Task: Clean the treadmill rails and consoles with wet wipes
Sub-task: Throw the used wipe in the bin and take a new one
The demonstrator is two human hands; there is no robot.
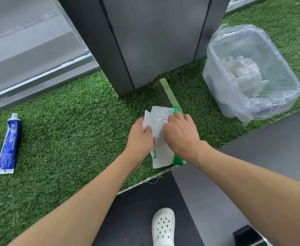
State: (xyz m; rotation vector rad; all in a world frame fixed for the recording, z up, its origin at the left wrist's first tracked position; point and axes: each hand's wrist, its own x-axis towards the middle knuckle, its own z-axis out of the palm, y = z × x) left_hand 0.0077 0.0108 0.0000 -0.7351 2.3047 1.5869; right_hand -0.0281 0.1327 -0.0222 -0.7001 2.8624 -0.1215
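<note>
A tube (8,144) lies on the grass, well left of the grip. The left hand (141,137) reaches down, arm extended, its fingers curled round the white flap (148,119) of the wipe pack (160,157), which lies on the grass under both hands. The right hand (181,134) arches over the pack's opening with its fingertips hidden, so a pinch cannot be confirmed. Right of the grip, crumpled wipes (243,77) in the bin (215,71) suggest some cleaning is done. How much remains cannot be told.
</note>
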